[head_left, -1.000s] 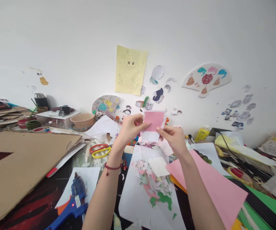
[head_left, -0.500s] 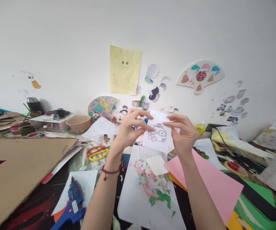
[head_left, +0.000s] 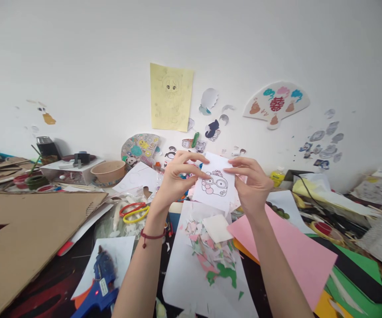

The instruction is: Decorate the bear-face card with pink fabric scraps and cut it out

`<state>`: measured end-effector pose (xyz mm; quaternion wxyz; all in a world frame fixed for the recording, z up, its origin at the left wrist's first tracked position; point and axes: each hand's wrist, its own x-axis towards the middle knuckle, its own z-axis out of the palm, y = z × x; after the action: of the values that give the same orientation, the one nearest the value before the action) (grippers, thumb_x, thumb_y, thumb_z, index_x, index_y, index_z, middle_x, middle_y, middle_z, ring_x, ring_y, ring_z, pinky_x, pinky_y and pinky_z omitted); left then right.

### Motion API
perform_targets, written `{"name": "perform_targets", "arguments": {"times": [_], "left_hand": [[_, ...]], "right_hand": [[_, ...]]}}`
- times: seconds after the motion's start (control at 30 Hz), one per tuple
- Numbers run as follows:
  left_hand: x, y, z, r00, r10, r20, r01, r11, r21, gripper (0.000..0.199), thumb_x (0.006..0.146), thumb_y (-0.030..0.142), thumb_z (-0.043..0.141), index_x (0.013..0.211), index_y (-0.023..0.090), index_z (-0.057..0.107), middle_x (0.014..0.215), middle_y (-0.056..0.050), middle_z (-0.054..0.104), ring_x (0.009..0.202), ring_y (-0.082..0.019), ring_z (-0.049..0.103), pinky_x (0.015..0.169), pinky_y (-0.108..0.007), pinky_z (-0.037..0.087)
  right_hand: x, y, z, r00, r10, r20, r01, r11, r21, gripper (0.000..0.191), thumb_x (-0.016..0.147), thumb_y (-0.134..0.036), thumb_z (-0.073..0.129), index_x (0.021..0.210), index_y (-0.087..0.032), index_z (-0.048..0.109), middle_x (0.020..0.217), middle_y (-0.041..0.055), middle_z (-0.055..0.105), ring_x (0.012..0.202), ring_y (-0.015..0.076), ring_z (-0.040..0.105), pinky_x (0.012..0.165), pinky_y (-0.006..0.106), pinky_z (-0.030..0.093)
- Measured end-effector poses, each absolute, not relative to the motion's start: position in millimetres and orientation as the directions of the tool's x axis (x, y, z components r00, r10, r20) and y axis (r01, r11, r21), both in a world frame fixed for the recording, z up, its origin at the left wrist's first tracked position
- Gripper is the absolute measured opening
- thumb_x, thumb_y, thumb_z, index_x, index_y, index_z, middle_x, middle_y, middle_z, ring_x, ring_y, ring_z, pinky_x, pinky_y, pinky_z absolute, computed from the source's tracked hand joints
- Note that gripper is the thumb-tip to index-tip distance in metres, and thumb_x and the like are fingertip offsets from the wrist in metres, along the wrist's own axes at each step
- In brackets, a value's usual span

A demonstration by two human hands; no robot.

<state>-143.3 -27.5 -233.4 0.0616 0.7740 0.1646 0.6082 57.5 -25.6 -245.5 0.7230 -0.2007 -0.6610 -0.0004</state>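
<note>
A small white sheet of paper [head_left: 215, 198] with a black-outlined cartoon drawing, one pink spot on it, is held up above the table. My left hand [head_left: 182, 174] pinches its left edge between thumb and fingers. On the opposite edge, my right hand [head_left: 249, 179] grips the sheet with thumb and fingertips. Below it lies a larger white sheet [head_left: 181, 274] strewn with paper scraps [head_left: 211, 251] in pink, green and white. A blank white square of paper [head_left: 217, 228] rests among the scraps.
Brown cardboard [head_left: 38, 229] covers the left side. A blue glue gun [head_left: 103, 282] with a lit red light lies front left, near yellow-handled scissors [head_left: 136, 215]. Pink paper [head_left: 287, 251] and green sheets [head_left: 360, 282] lie right. Behind stand a beige bowl [head_left: 108, 171] and a yellow bottle [head_left: 277, 177].
Both hands have shifted slightly to the left with the drawing, which tilts a little differently. The grip on it looks the same.
</note>
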Motion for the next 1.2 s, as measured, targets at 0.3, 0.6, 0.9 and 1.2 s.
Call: {"name": "perform_targets", "arguments": {"times": [0.3,0.6,0.9,1.2], "left_hand": [[-140.1,-25.3,-233.9,0.156,0.422,0.893,0.125,-0.905,0.406,0.013,0.082,0.017,0.070,0.084,0.027,0.076,0.086,-0.001,0.072,0.087,-0.018,0.061,0.090,-0.039,0.045],[-138.1,-24.3,-236.4,0.091,0.731,0.676,0.020,-0.680,0.733,0.019,0.080,0.038,0.074,0.077,0.018,0.074,0.069,0.000,0.061,0.061,-0.010,0.047,0.054,-0.024,0.041],[-134.7,-21.8,-237.2,0.135,0.782,0.608,-0.031,-0.610,0.791,0.017,0.077,0.032,0.074,0.077,0.015,0.074,0.070,-0.002,0.065,0.061,-0.009,0.050,0.053,-0.022,0.038],[-133.0,-18.8,-239.1,0.133,0.769,0.625,0.006,-0.631,0.776,0.016,0.079,0.032,0.074,0.080,0.016,0.075,0.075,-0.003,0.069,0.064,-0.011,0.053,0.055,-0.024,0.039]], "right_hand": [[61.3,-15.8,-250.3,0.062,0.398,0.915,0.185,0.897,-0.402,0.012,0.076,-0.018,0.075,0.083,-0.027,0.078,0.095,0.0036,0.071,0.095,0.0232,0.065,0.090,0.041,0.051],[63.6,-21.3,-250.0,-0.296,0.810,0.506,-0.080,0.507,-0.858,0.027,0.074,-0.031,0.081,0.098,-0.020,0.076,0.096,0.0061,0.076,0.090,0.0244,0.070,0.084,0.039,0.055],[55.5,-21.8,-249.5,-0.215,0.838,0.502,-0.103,0.491,-0.865,0.022,0.078,-0.035,0.078,0.092,-0.018,0.078,0.085,0.0059,0.076,0.080,0.0211,0.069,0.071,0.032,0.056],[57.0,-14.8,-255.7,-0.243,0.837,0.490,-0.113,0.477,-0.872,0.020,0.078,-0.038,0.078,0.084,-0.018,0.078,0.077,0.0041,0.074,0.070,0.0187,0.068,0.066,0.031,0.055]]}}
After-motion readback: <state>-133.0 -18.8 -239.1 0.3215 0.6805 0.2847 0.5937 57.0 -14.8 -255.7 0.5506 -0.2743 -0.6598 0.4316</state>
